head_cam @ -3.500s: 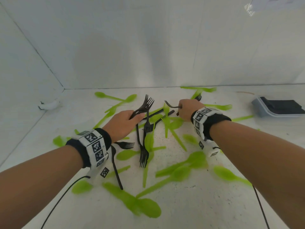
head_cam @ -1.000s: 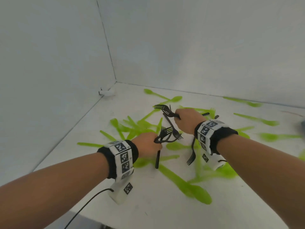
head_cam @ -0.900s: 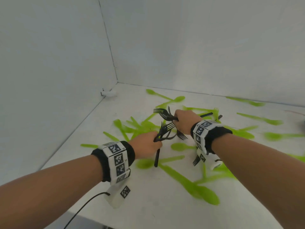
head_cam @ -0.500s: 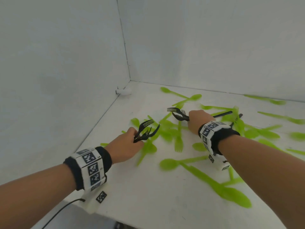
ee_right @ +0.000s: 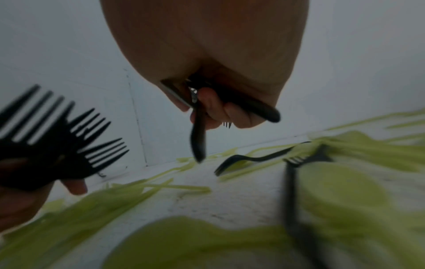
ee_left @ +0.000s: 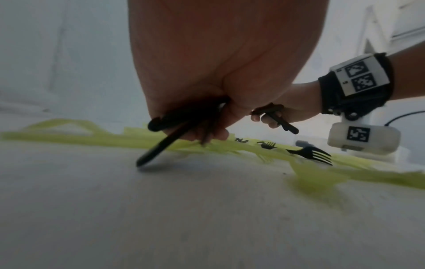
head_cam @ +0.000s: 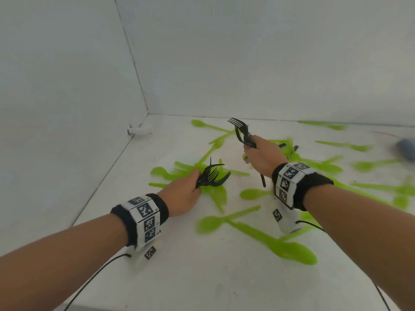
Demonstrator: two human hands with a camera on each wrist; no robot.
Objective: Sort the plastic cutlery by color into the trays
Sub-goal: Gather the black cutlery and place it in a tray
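My left hand [head_cam: 183,195] grips a bunch of black plastic forks [head_cam: 212,176], tines fanned to the right, low over the white table [head_cam: 202,277]; the handles [ee_left: 161,145] poke out below my fist, one tip near the surface. My right hand [head_cam: 262,158] is raised and grips more black forks [head_cam: 241,131], tines up and to the left, handles [ee_right: 200,134] hanging below the fingers. Loose black forks [ee_right: 248,160] lie among the green cutlery [head_cam: 269,239] scattered over the table.
White walls close the table on the left and at the back, meeting in a corner [head_cam: 147,113]. A small white object [head_cam: 139,130] lies near that corner. A blurred grey thing [head_cam: 405,149] sits at the far right edge. Cables trail from both wrist units.
My right hand has lifted its forks higher and turned them upright. My left hand has stayed low with its bunch, moving slightly right. The view has swung a little.
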